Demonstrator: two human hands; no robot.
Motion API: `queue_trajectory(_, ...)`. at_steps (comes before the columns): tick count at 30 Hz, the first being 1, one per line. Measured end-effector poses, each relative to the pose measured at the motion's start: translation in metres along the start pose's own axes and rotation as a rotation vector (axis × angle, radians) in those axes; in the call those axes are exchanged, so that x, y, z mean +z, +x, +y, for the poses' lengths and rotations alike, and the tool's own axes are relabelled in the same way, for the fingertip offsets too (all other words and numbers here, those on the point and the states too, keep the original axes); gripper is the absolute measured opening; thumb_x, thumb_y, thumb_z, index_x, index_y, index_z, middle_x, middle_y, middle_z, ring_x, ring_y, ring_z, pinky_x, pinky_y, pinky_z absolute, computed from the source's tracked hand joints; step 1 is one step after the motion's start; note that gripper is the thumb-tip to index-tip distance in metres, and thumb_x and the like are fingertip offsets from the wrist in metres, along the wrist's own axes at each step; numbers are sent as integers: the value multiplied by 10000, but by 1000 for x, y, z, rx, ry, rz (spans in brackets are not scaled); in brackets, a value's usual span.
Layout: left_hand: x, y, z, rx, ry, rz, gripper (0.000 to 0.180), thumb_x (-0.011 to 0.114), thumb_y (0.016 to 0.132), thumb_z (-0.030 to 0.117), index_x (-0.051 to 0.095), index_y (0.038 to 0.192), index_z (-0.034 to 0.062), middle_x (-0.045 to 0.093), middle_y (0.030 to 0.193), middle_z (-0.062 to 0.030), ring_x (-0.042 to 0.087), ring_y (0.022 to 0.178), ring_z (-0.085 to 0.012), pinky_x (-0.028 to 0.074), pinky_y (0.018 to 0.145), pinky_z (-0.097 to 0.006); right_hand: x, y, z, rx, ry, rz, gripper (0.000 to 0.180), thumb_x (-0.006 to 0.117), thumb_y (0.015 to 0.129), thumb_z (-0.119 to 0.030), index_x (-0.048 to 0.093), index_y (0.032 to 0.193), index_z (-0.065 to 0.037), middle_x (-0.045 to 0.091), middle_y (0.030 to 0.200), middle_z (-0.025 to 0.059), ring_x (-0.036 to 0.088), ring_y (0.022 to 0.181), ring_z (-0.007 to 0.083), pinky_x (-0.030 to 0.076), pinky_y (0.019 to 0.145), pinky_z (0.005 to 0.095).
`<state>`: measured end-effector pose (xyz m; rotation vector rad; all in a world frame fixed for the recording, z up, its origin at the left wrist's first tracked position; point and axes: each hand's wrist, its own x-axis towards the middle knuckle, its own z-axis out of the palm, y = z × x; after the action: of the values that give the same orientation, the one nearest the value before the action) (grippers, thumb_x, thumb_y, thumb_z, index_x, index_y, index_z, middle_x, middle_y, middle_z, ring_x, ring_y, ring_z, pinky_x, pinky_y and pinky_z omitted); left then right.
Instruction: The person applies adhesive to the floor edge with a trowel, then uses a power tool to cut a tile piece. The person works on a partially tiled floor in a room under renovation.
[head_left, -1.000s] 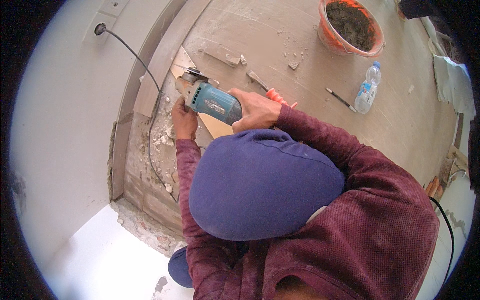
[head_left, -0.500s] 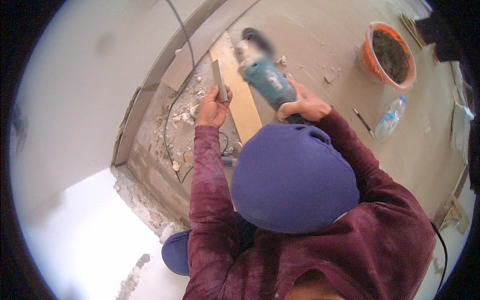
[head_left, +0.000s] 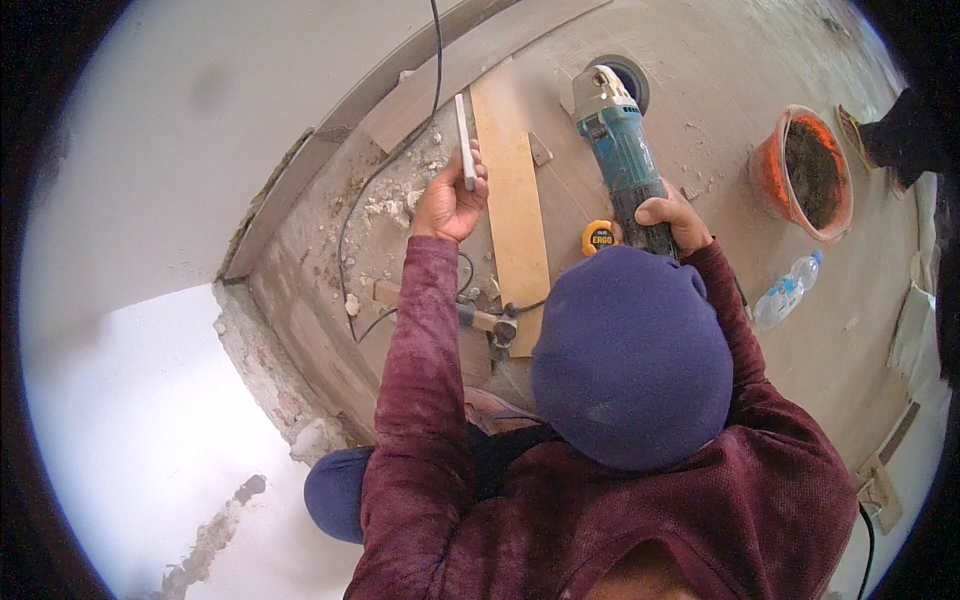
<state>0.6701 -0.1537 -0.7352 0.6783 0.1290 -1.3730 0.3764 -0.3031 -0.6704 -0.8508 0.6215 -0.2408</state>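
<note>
My left hand (head_left: 452,202) is closed round a narrow strip of tile (head_left: 463,140), held upright with its thin pale edge in view. To its right, my right hand (head_left: 680,218) grips a teal angle grinder (head_left: 622,150) by its dark rear body. The grinder's head points away from me, and its dark disc (head_left: 630,80) shows beyond the metal head. Strip and disc are apart. Between the hands a long yellowish board (head_left: 512,210) lies on the floor. A yellow tape measure (head_left: 598,237) sits beside the grinder's rear end, partly behind my raised blue-clad knee (head_left: 635,360).
A hammer (head_left: 492,322) lies across the board's near end. Rubble (head_left: 395,208) and a black cable (head_left: 395,145) run along the left wall. Rightward stand an orange bucket (head_left: 768,170) of grey mortar and a plastic bottle (head_left: 785,292) lying down. A dark shape (head_left: 905,130) fills the right rim.
The grinder has swung from a leftward slant to nearly straight ahead, away from the strip. The strip has turned edge-on. My view has shifted, bringing the tape measure and hammer head into sight.
</note>
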Motion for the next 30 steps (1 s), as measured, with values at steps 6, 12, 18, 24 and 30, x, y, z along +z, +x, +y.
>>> queue_trajectory(6, 16, -1, -16, 312, 656, 426, 278, 715, 855, 151, 566, 1067, 49, 636, 934, -10, 619, 798, -105, 574, 705, -280, -3, 6, -2, 27, -129, 24, 602, 691, 624, -182, 475, 1152, 8, 584, 875, 103, 614, 712, 203, 528, 650, 319)
queue_trajectory(12, 11, 9, -24, 357, 582, 376, 274, 717, 830, 85, 582, 1059, 22, 665, 982, -62, 649, 817, -134, 556, 680, -276, 1, 2, -3, 44, -187, 89, 625, 697, 620, -179, 474, 1176, 2, 573, 907, 87, 611, 757, 193, 518, 686, 311)
queue_trajectory(18, -18, 23, -31, 294, 441, 334, 240, 699, 844, 60, 565, 1040, 26, 644, 961, -69, 648, 823, -155, 571, 727, -298, 14, 2, -4, 121, -238, 138, 634, 704, 615, -183, 477, 1181, -8, 574, 930, 80, 597, 773, 194, 513, 700, 322)
queue_trajectory(24, -30, 35, -47, 295, 189, 344, 213, 702, 839, 46, 550, 988, 26, 636, 964, -77, 648, 888, -183, 578, 729, -304, 0, 10, 13, 138, -276, 68, 623, 717, 606, -206, 508, 1165, -27, 572, 922, 59, 572, 788, 178, 479, 729, 312)
queue_trajectory(30, -40, 51, -63, 263, 132, 368, 294, 704, 830, 14, 538, 1071, -19, 625, 1025, -92, 653, 923, -226, 577, 767, -299, 8, 10, 9, 103, -331, 95, 643, 724, 609, -229, 507, 1176, -17, 574, 915, 56, 566, 782, 167, 472, 700, 302)
